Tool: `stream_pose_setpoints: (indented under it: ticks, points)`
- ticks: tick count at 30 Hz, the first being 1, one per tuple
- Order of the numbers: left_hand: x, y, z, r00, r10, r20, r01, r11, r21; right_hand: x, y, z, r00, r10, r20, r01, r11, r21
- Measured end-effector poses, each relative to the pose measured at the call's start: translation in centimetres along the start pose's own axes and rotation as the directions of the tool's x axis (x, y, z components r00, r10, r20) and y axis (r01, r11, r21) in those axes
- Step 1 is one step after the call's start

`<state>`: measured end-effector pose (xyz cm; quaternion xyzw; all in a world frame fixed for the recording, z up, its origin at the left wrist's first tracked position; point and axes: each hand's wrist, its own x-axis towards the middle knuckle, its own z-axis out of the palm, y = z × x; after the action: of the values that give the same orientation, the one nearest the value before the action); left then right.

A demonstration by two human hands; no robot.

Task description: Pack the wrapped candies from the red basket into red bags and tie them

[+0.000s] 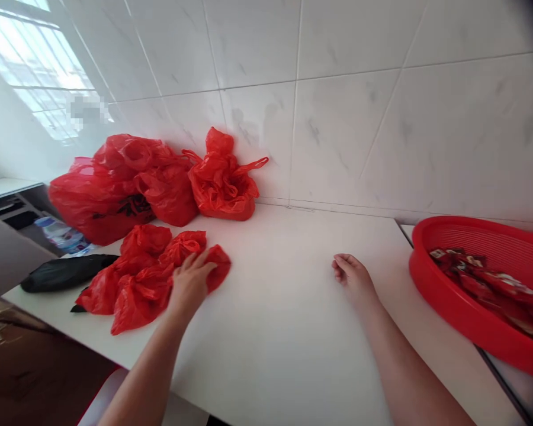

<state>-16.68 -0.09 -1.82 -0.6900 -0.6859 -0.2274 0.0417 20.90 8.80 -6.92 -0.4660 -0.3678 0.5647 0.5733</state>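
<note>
My left hand rests over a small knotted red plastic bag on the white table, its fingers spread and touching the bag's top. Directly beside it lies a cluster of several similar red bags, each tied shut with its contents hidden. My right hand hovers above the table to the right, its fingers curled together with nothing visible in them. Near that hand, at the right edge, stands a red plastic basket holding several small red printed packets.
Large filled red bags and an upright red bag stand against the tiled wall. A black bag and a plastic bottle are at the left. The white table has a seam near the basket. A cardboard box sits below left.
</note>
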Motion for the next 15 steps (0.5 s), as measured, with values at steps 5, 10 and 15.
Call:
stream_pose_setpoints:
  ticks: [5, 10, 15]
  points:
    - [-1.8, 0.5, 0.2, 0.967, -0.048, -0.251, 0.096, 0.978, 0.183, -0.2, -0.2, 0.4, 1.0, -0.017, -0.003, 0.017, 1.0, -0.002]
    - [-1.7, 0.0, 2.5, 0.999, -0.011, -0.039, 0.022, 0.96, 0.28, -0.3, -0.4, 0.4, 0.999, -0.032, 0.005, 0.032, 0.999, -0.016]
    - [-0.4, -2.8, 3.2, 0.998, -0.061, 0.022, 0.051, 0.95, 0.307, -0.4, -0.6, 0.3, 0.999, -0.026, 0.025, 0.027, 0.999, -0.027]
